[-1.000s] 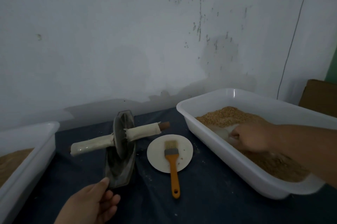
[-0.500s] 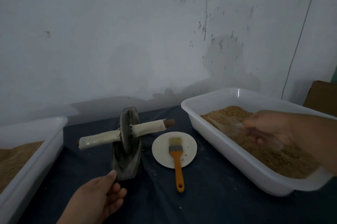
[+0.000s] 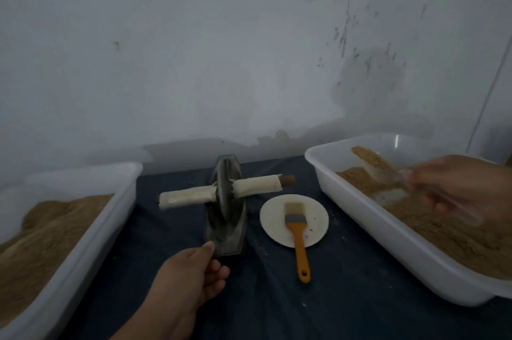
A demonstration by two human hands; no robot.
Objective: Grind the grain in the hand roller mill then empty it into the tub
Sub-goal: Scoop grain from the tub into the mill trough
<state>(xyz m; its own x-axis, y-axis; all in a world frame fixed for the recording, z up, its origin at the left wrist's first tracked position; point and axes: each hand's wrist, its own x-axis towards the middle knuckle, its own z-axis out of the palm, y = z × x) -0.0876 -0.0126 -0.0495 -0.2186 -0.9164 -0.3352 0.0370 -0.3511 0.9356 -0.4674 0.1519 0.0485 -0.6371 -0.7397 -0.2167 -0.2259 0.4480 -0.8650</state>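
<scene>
Two tubs frame the work on the dark blue cloth-covered desk: a white plastic left tub at the left edge of the frame, heaped with fine brown meal, and a white plastic right tub at the right edge, holding coarser tan grain. Between them, at centre, stands the hand roller mill, a dark metal boat-shaped trough with a disc wheel upright in it on a cream-taped axle. The left hand, lower centre, steadies it, thumb and fingers pinching the near end of the trough. The right hand is above the right tub, its fingers closed round the handle of a clear plastic scoop loaded with grain; blur hides the exact grip. Just right of the mill lies a round white plate with an orange-handled brush across it.

Judged from this, a batch is only being fetched: the scoopful has yet to reach the trough, whose inside is too dark to tell whether any grain lies in it. Rolling, then tipping the meal out, probably into the left tub, all remain. The meal already there suggests batches done.
</scene>
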